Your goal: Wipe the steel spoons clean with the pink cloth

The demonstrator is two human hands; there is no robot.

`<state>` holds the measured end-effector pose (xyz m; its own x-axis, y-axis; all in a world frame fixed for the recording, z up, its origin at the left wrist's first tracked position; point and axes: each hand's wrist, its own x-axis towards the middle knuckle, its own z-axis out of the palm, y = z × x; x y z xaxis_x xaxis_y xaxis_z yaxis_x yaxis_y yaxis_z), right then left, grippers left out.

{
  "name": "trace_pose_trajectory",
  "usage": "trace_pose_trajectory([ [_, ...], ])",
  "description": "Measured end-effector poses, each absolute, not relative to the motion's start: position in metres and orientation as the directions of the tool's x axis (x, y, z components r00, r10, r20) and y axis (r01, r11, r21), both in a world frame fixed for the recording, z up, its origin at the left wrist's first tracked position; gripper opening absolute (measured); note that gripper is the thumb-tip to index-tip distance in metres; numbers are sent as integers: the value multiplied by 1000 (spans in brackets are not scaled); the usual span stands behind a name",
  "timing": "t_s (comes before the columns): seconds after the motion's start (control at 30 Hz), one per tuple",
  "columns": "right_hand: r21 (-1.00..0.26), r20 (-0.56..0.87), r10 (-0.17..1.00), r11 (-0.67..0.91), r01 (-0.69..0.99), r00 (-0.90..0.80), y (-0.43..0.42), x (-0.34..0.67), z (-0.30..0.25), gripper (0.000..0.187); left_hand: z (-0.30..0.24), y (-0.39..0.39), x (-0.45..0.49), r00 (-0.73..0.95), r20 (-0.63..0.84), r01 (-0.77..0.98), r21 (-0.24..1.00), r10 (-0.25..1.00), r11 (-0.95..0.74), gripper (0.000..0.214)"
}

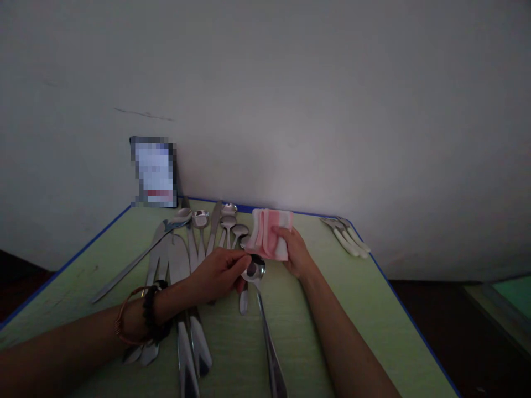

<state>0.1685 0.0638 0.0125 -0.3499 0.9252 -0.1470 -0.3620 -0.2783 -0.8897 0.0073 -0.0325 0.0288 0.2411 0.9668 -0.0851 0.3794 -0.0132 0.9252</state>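
My right hand [292, 249] is closed round a folded pink-and-white striped cloth [271, 251]. Beside it my left hand [222, 271] is closed in a pinch, apparently on a small metal spoon [244, 303]. The spoon's handle end shows below the fingers; its bowl is partly hidden by the cloth and hand. Just under the left fingertips lies the bowl of a large metal spoon [269, 342], its long handle running toward me. Under and behind my left forearm are several table knives [182, 260], a fork [164, 265] and several smaller spoons [228, 222].
A long-handled spoon [133, 268] lies slanted at the left. White-handled forks [348, 240] lie at the back right. A phone-like screen [155, 172], blurred out, leans on the wall [332, 110]. The green table [232, 359] has a blue edge against that wall.
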Motion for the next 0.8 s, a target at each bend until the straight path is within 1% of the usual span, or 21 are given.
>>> trace_pose_trajectory([
  [0.13, -897, -142, 935, -260, -357, -325, 62, 170, 14, 26, 28, -32, 9, 202, -139, 343, 937, 969, 63, 33],
  [0.23, -877, -141, 925, -282, -389, -352, 63, 170, 14, 29, 28, -32, 10, 176, -136, 282, 956, 975, 83, 28],
  [0.33, -856, -138, 907, -311, -413, -397, 62, 169, 15, 28, 29, -33, 10, 168, -107, 215, 974, 980, 69, 34],
  [0.4, -857, -140, 893, -326, -400, -427, 61, 169, 16, 27, 29, -33, 10, 166, -96, 200, 978, 981, 62, 37],
  [0.53, -881, -152, 881, -326, -343, -447, 59, 170, 15, 26, 30, -33, 10, 158, -101, 158, 984, 982, 76, 31],
  [0.63, -892, -111, 897, -280, -355, -428, 61, 169, 12, 24, 30, -33, 11, 152, -112, 118, 988, 982, 94, 26],
  [0.7, -899, -62, 904, -235, -370, -423, 62, 170, 12, 27, 30, -34, 11, 164, -93, 114, 991, 982, 75, 23],
  [0.8, -924, -19, 863, -208, -320, -505, 61, 174, 15, 27, 30, -33, 11, 137, -54, 120, 992, 989, 38, 21],
])
